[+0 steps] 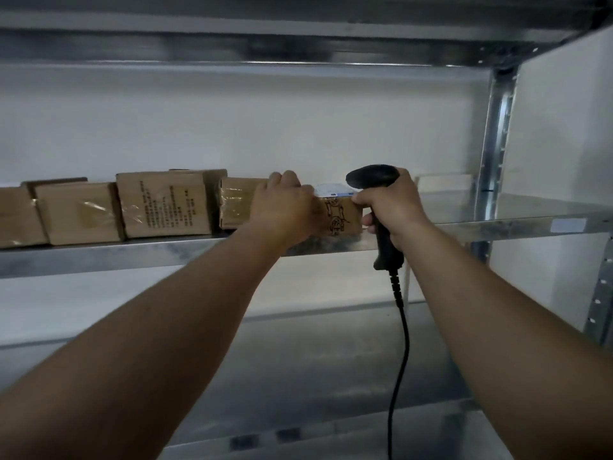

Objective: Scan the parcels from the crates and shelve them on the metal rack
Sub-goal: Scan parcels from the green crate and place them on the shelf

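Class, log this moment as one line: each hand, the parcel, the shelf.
left hand: grips parcel | right hand: holds scanner | parcel: on rack shelf, right end of parcel row

Parcels (162, 204) sitting in row on shelf (132, 257), left of centre. End parcel (338, 217) lying rightmost, left hand (285, 207) gripping it. Scanner (371, 175), in right hand (394, 207), sitting just right. Cable (399, 343) hanging below shelf.

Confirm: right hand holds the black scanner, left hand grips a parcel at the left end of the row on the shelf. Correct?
Wrong end. The head view shows the parcel gripped by the left hand at the right end of the row on the shelf, not the left. The right hand holds the black scanner.
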`<state>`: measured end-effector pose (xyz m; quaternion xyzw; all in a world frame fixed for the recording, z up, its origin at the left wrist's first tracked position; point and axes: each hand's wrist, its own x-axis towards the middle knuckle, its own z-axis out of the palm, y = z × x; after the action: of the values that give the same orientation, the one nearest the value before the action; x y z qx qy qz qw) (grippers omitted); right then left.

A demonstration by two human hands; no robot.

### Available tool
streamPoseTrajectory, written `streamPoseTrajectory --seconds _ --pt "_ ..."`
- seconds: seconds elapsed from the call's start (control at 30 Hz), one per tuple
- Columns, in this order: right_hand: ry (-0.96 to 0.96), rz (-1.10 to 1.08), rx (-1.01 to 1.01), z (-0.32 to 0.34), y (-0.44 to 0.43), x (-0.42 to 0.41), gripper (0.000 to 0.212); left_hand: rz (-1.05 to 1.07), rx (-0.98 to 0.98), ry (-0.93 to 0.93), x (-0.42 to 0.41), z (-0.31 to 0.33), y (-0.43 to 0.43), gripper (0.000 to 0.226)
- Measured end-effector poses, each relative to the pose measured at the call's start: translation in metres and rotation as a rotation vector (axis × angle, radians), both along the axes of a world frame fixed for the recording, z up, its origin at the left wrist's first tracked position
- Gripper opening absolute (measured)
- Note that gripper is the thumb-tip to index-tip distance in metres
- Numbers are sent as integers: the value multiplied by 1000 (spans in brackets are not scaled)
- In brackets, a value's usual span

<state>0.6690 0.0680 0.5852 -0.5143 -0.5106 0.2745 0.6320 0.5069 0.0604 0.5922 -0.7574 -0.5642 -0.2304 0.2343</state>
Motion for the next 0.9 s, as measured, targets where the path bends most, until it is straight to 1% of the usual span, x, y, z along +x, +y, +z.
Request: streamPoseTrajectory --seconds 0.03,0.1,0.17,0.23,0.37,0.6,0.67,0.77,0.83,0.9 --pt "3 5 -9 1 7 -2 49 24 15 65 -3 5 5 49" --pt "-1 16 -35 5 20 -5 51 58 -52 119 -10 14 14 50" --pt "-18 30 -72 9 31 -9 51 82 -133 117 -17 21 24 48" --pt "-38 45 -110 12 40 -14 52 75 -160 108 -23 24 33 43" --pt "-82 51 -133 16 51 -24 55 49 -123 72 -33 24 42 36" --pt "-90 28 -97 11 54 -30 54 52 -45 78 -38 17 47 38" --pt "-97 11 -56 13 47 -28 57 41 -50 74 -39 17 47 42" --pt "-120 9 19 21 29 -27 58 12 -75 27 -41 19 41 58" --pt "-131 18 61 24 14 -28 64 -22 -58 -36 -42 19 32 66" --pt "-130 40 87 19 -5 -31 76 -78 -9 -150 -46 14 17 68"
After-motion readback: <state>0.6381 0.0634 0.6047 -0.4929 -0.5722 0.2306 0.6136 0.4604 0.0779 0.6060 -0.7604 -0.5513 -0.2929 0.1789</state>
